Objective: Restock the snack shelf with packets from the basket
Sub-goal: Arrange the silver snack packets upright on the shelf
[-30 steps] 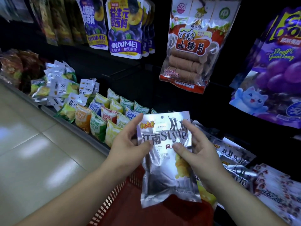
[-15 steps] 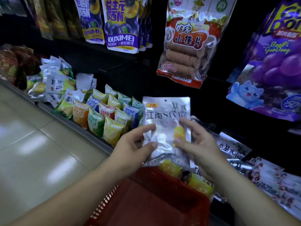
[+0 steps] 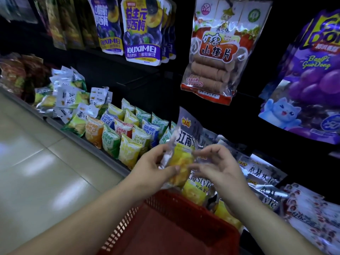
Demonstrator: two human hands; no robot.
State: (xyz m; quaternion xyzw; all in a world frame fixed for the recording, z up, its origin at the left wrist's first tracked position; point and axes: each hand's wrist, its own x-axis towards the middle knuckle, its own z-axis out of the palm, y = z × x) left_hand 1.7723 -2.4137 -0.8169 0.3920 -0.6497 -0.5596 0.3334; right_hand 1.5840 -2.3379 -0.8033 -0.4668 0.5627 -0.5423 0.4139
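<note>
Location: a dim shop aisle is showing pale floor tiles [image 3: 46, 172] on the left and a dark snack shelf [image 3: 60, 127] running along them.

Item 1: silver packet [image 3: 185, 139], printed with dark lettering and a clear window showing yellow pieces. It is standing tilted just above the shelf's front row, past the far rim of the red basket [image 3: 174, 227], between both hands.

Item 2: left hand [image 3: 152, 168]. Thumb and fingers are pinching the packet's left edge.

Item 3: right hand [image 3: 219, 168]. Its bent fingers are sitting at the packet's right side. The blur is hiding whether they are gripping or only touching, so I cannot tell.

Item 4: a matching packet [image 3: 196, 188] is lying just below the held one, and more silver packets [image 3: 261, 172] are lying on the shelf to the right.

Item 5: small striped packets [image 3: 127, 137] are standing in rows to the left.

Item 6: a hawthorn bag [image 3: 215, 52], plum bags [image 3: 141, 34] and a grape bag [image 3: 309, 80] are hanging above.

Handling, by judgement: the packet is looking light, soft and crinkly, with slick film, and the contents are probably brittle. The flat sealed side edges or the top seam are offering the safest hold. Squeezing the filled middle is risking crushed pieces.

Step in hand: probably settling this packet among its like.
</note>
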